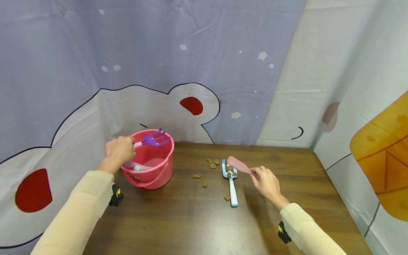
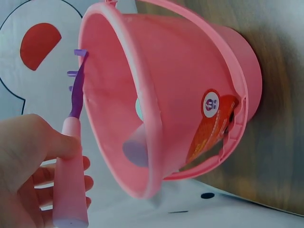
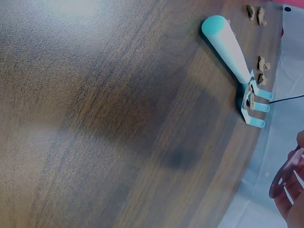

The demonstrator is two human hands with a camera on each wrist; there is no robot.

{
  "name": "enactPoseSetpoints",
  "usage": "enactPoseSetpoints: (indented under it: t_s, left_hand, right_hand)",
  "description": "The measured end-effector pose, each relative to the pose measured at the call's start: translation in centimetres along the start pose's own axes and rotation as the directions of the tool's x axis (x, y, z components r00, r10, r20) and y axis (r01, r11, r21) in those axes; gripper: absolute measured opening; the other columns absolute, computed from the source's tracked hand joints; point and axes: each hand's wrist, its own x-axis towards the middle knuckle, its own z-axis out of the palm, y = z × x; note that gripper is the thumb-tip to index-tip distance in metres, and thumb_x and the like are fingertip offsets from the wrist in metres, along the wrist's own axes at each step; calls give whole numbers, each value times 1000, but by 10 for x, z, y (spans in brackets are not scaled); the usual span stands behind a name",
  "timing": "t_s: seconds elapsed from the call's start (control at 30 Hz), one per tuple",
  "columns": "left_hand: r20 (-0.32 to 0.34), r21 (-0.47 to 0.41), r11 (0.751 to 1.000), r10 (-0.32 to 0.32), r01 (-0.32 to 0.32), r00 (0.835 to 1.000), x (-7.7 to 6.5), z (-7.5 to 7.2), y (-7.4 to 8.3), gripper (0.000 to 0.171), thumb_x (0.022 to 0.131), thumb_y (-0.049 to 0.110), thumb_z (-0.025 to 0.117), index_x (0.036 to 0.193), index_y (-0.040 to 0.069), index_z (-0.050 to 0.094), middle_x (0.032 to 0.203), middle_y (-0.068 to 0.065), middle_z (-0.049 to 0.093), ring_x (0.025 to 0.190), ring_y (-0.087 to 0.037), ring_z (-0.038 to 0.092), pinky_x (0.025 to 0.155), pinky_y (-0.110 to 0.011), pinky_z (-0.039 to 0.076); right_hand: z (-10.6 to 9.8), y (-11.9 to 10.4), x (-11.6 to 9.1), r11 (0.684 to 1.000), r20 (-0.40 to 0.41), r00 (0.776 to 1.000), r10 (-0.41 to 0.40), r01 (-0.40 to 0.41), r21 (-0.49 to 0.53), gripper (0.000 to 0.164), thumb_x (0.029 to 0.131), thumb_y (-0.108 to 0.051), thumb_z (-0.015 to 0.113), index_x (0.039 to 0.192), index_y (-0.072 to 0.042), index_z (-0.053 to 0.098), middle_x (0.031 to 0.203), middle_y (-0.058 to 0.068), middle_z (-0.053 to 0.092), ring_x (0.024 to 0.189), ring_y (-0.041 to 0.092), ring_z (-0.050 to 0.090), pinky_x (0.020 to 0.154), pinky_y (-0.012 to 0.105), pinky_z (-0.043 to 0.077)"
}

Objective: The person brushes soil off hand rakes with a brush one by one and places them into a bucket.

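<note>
My left hand (image 1: 119,152) grips the pink handle of a purple toy hand rake (image 1: 152,139), holding it over the mouth of a pink bucket (image 1: 163,174). Inside the bucket lie other tools, one with a pale handle and teal end (image 1: 140,168); their heads are partly hidden. In my right hand (image 1: 267,182) is a flat pink paddle-shaped tool (image 1: 239,165), its blade just above a light-blue toy rake (image 1: 233,193). That rake lies on the table with a few small brown pieces (image 1: 230,168) on its head.
More brown pieces (image 1: 213,165) are scattered on the wooden table (image 1: 191,212) between bucket and blue rake. One piece (image 1: 227,197) lies beside the blue rake's handle. A printed curtain (image 1: 153,63) hangs behind the table and along both sides.
</note>
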Motion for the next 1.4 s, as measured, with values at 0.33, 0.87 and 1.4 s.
enactPoseSetpoints:
  t_s: [0.33, 0.87, 1.4]
  left_hand:
    - [106, 64, 998, -13, 6, 994, 1, -5, -4, 23, 70, 17, 65, 87, 3, 59, 77, -14, 57, 68, -32, 52, 47, -38, 38]
    - [167, 179, 981, 39, -69, 985, 11, 7, 16, 18, 77, 15, 60, 88, 2, 59, 87, -18, 59, 77, -37, 56, 55, -46, 43]
    - [158, 157, 982, 76, -101, 985, 8, 25, 27, 21, 78, 24, 62, 83, 3, 61, 82, -17, 61, 72, -35, 58, 51, -45, 44]
  right_hand:
    - [1, 0, 0, 1000, -5, 1000, -9, 9, -4, 21, 69, -18, 68, 91, -16, 66, 77, -1, 58, 67, 20, 55, 54, 37, 43]
    - [-1, 0, -4, 1000, -5, 1000, -1, 1, -10, 21, 69, -17, 68, 90, -17, 66, 77, -1, 58, 68, 21, 55, 55, 39, 43]
    - [-2, 3, -7, 1000, 5, 1000, 11, -11, -13, 21, 69, -18, 68, 90, -17, 66, 77, -2, 58, 69, 21, 56, 55, 39, 44]
